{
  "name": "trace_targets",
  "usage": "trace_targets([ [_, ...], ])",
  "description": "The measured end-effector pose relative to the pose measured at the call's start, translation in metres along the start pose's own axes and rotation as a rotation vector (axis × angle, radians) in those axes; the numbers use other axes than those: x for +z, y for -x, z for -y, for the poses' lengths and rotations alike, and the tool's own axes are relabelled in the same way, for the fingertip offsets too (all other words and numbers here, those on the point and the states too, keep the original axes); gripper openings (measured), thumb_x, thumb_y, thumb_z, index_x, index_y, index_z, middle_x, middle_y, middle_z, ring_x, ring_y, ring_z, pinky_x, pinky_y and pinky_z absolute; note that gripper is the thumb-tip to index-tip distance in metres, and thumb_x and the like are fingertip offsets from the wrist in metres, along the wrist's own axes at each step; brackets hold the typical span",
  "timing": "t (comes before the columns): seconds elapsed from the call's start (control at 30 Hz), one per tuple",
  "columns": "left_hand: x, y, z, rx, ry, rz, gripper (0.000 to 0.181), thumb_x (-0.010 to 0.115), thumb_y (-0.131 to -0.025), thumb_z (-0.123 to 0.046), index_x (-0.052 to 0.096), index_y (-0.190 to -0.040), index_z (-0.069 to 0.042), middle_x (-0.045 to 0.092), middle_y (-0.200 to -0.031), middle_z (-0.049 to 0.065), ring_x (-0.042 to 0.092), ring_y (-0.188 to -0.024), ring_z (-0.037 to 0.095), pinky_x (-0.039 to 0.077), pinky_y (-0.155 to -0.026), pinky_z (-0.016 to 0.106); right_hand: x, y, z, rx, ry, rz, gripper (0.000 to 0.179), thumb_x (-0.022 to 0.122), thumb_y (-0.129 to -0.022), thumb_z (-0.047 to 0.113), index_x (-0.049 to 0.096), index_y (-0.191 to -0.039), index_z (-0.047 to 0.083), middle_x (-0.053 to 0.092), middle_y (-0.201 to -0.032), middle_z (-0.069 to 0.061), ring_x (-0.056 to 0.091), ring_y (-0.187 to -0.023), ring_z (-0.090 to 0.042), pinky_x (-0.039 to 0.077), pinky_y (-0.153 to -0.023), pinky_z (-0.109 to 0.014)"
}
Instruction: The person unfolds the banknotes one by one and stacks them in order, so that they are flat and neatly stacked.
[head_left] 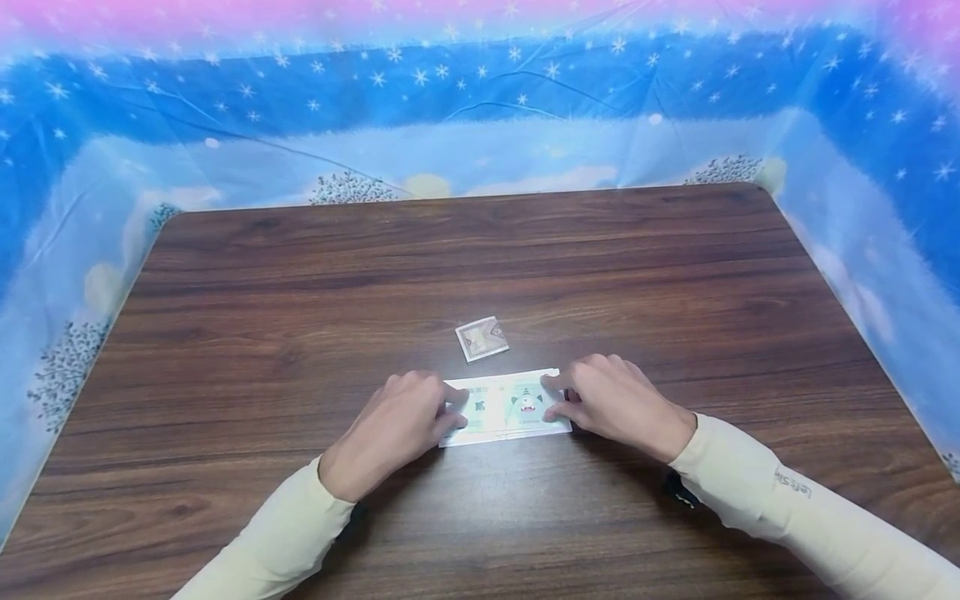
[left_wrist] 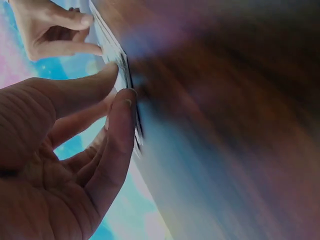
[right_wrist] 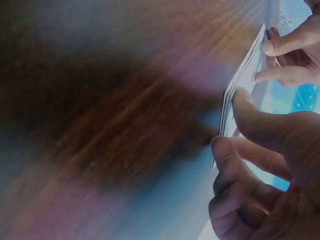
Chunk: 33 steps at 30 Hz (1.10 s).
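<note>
A pale printed paper (head_left: pixel 495 423) with several layers at its edge lies lengthwise across the table; a bright glare covers its middle. Green print and a small horned cartoon face show on its right half. My left hand (head_left: pixel 400 423) pinches the left end, its thumb (left_wrist: pixel 95 89) on the upper face. At the right end my right hand (head_left: pixel 618 404) pinches the paper too, with the thumb (right_wrist: pixel 250 117) on top and fingertips at the edge. Just beyond the paper, a small folded brownish printed note (head_left: pixel 483 338) with a white border lies flat.
The brown wood-grain table (head_left: pixel 480 267) has rounded far corners. Blue, white and pink snowflake-patterned cloth (head_left: pixel 480 92) hangs behind and along both sides of it. Both forearms wear cream sleeves (head_left: pixel 273 529).
</note>
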<state>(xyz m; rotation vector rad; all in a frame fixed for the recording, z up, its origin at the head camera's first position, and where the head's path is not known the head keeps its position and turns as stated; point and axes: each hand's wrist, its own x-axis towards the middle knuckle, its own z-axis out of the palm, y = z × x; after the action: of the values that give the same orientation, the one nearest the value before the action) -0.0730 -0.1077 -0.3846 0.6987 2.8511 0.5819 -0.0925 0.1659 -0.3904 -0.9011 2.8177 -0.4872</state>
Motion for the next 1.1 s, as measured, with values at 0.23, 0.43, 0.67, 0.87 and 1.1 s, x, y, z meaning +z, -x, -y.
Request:
trace_targets([
  [0.23, 0.0, 0.001, 0.003, 0.011, 0.026, 0.046, 0.036, 0.083, -0.086, -0.029, 0.055, -0.063, -0.022, 0.04, -0.059, -0.009, 0.035, -0.051, 0.007, 0.034, -0.041, 0.027, -0.001, -0.001, -0.002, -0.079, 0.116, 0.039, 0.029, 0.079, -0.085, 0.042, 0.071, -0.081, 0.014, 0.038, -0.055, 0.01, 0.031, -0.046, -0.005, 0.029, -0.034, -0.023],
  [0.43, 0.0, -0.002, 0.004, 0.009, 0.066, 0.064, 0.009, 0.083, -0.085, -0.027, 0.078, -0.087, -0.02, 0.064, -0.074, -0.007, 0.037, -0.052, 0.007, 0.036, -0.044, 0.027, -0.003, -0.002, -0.003, -0.134, 0.156, 0.044, 0.032, 0.078, -0.085, 0.041, 0.059, -0.073, 0.019, 0.032, -0.055, 0.011, 0.03, -0.047, -0.006, 0.029, -0.034, -0.025],
  [0.67, -0.002, -0.002, 0.004, 0.018, 0.057, 0.057, 0.036, 0.083, -0.085, -0.029, 0.055, -0.063, -0.022, 0.028, -0.055, -0.013, 0.027, -0.051, 0.004, 0.024, -0.041, 0.025, -0.004, -0.006, -0.004, -0.126, 0.127, 0.043, 0.029, 0.082, -0.081, 0.042, 0.07, -0.081, 0.015, 0.035, -0.054, 0.012, 0.029, -0.047, -0.004, 0.028, -0.035, -0.023],
  [0.87, -0.002, -0.002, -0.002, 0.036, 0.01, 0.029, 0.039, 0.085, -0.083, -0.028, 0.055, -0.06, -0.02, 0.029, -0.053, -0.016, 0.03, -0.05, 0.004, 0.029, -0.039, 0.025, -0.004, -0.01, 0.004, -0.187, 0.13, 0.044, 0.021, 0.085, -0.083, 0.032, 0.072, -0.085, 0.015, 0.047, -0.063, 0.007, 0.04, -0.051, -0.006, 0.036, -0.04, -0.024],
  [1.1, 0.0, -0.005, -0.003, 0.045, 0.008, 0.073, 0.031, 0.082, -0.086, -0.026, 0.078, -0.116, -0.018, 0.062, -0.064, -0.007, 0.041, -0.051, 0.009, 0.038, -0.042, 0.029, 0.002, -0.021, 0.013, -0.239, 0.062, 0.043, 0.019, 0.081, -0.087, 0.033, 0.078, -0.098, 0.017, 0.062, -0.073, 0.005, 0.045, -0.053, -0.005, 0.041, -0.041, -0.024],
])
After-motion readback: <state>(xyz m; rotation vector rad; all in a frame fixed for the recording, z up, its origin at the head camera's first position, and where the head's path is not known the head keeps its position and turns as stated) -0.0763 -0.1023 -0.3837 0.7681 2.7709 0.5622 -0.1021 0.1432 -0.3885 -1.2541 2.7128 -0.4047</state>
